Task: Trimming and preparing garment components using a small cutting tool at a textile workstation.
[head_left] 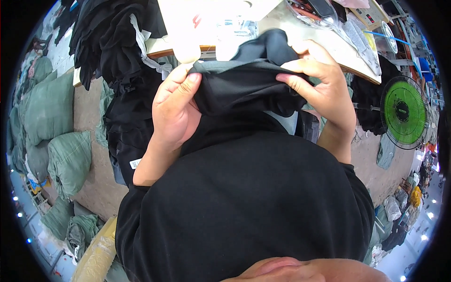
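Observation:
A black garment [244, 87] is bunched between both hands just in front of my chest. My left hand [173, 109] grips its left side, thumb pressed on top of the fabric edge. My right hand [319, 87] pinches the right side, fingers curled over the fold. The cloth hangs down over my black shirt and reaches up onto the white worktable [324, 42]. What lies under the garment is hidden.
A pile of black garments [117, 42] hangs over the table's left end. Green sacks [51, 113] are stacked on the floor at the left. A green fan [404, 112] stands at the right. Clear plastic bags and small items lie on the table's far right.

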